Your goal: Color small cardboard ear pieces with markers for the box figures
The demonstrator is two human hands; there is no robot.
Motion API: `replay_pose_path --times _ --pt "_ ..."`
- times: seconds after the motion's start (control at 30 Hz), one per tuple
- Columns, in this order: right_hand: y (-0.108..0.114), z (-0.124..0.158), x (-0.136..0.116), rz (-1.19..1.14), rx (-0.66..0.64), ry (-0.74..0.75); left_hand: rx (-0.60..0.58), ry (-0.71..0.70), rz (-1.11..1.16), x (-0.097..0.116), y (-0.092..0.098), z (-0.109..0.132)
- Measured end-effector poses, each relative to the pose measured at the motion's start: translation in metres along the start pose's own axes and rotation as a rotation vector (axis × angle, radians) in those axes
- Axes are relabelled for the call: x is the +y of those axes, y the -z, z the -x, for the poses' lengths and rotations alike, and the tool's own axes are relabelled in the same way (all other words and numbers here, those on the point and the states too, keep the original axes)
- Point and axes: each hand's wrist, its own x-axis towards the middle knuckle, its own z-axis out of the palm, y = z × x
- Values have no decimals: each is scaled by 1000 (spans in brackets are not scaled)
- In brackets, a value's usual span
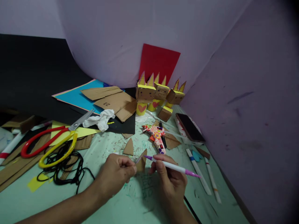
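Cardboard triangle (141, 163) in L hand (115, 175), purple-tip marker (173, 167) in R hand (169, 182)

We are looking at a makeshift craft corner, not a proper workshop. We see a green table (109, 202) flecked with scraps and pen marks, long scissors (46, 141), a patterned glue gun (157, 135), sheets of coloured paper (77, 95), torn cardboard (114, 101), a cut cardboard triangle (141, 164), a purple marker (174, 168) and small cardboard box figures (160, 91) with paper horns. Pale cloth (140, 31) hangs behind it all.
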Motion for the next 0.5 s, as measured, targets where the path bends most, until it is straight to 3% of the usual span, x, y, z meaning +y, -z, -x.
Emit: replay_pose_path --times 0.33,0.5 --pt "-3 0 1 -3 -102 17 2 -33 -21 0 1 0" --pt "1 -3 0 58 36 -25 5 -19 -18 0 0 0"
